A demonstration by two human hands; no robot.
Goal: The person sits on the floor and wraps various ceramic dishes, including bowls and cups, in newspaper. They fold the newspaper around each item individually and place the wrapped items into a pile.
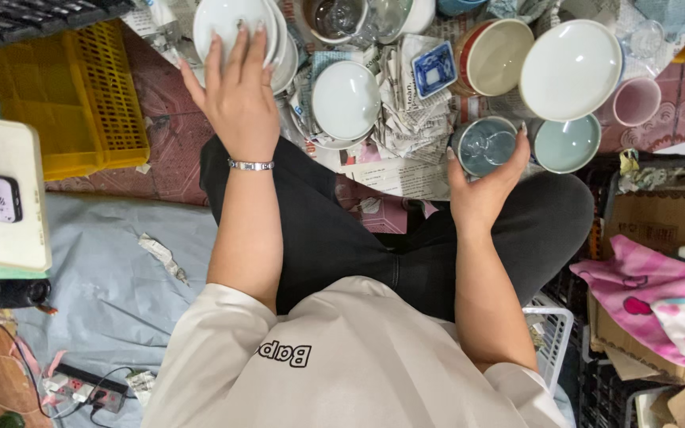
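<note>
1. Resting flat, fingers spread, on stack of white plates (pixel 231 20) at upper centre-left of frame: left hand (pixel 235 91), metal bracelet (pixel 250 165) at wrist; palm down on top plate, no pinch visible.
2. Cupping blue-grey ceramic cup (pixel 484 145) at centre-right of frame: right hand (pixel 485 186), thumb on near left wall, fingers curled round right side; small clear glass (pixel 491 147) nested inside cup.
3. Lying on crumpled newspaper (pixel 406 127) between the hands: white bowl (pixel 346 99), small blue square dish (pixel 434 69).
4. Standing just beyond right hand: pale green bowl (pixel 567 143) touching or nearly touching cup; large white plate (pixel 570 70) above; red-rimmed cream bowl (pixel 495 55) to left of that plate; pink cup (pixel 637 101) at far right.
5. Flanking the scene: yellow plastic crate (pixel 81 95) at upper left; cardboard box (pixel 660 222) with pink patterned cloth (pixel 667 301) at right; black trousers (pixel 342 230) of seated, cross-legged person at centre.
6. Handling, judged: glazed ceramic and glass, stiff, smooth, likely slippery, breakable on knocks; stack moderately heavy, best gripped at rim edges with support under lowest plate; cup light, best held round wall, kept level so loose glass stays seated.
</note>
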